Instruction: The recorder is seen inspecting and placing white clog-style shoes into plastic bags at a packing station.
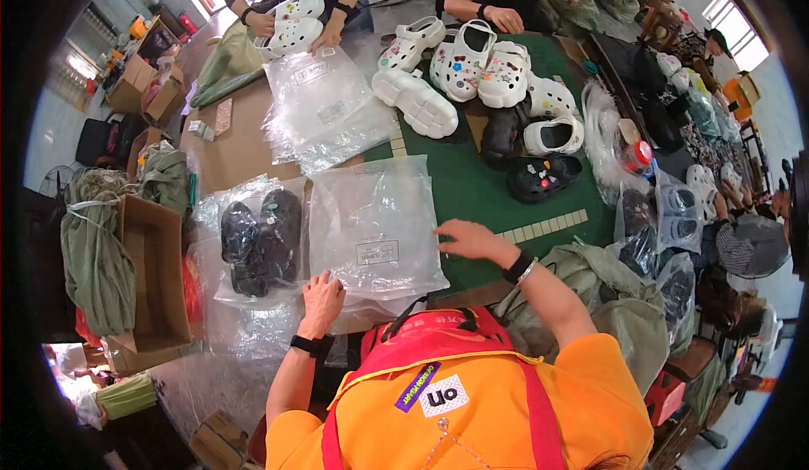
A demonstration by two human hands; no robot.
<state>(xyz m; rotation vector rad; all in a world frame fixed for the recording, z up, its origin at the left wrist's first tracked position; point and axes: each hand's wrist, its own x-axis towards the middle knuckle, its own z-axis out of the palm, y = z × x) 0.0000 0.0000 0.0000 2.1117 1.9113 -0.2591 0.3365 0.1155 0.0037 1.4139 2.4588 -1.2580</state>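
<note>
My left hand (pixel 323 303) lies palm down at the near left corner of a stack of clear plastic bags (pixel 371 217), with its fingers apart. My right hand (pixel 472 239) reaches in from the right, its fingers spread at the right edge of those bags. Whether its fingertips touch the plastic I cannot tell. Left of the stack, a pair of black clogs (pixel 281 232) rests inside clear plastic bagging. Beyond the stack lies a second pile of clear bags (pixel 324 107).
Several white clogs with charms (pixel 503 74) are heaped on the green tabletop (pixel 472 179). Nearer stands a black clog (pixel 543 178). Across the table a person's hand (pixel 261 25) holds white clogs (pixel 295 25). An open cardboard box (pixel 156 259) stands at left; sacking (pixel 590 289) lies at right.
</note>
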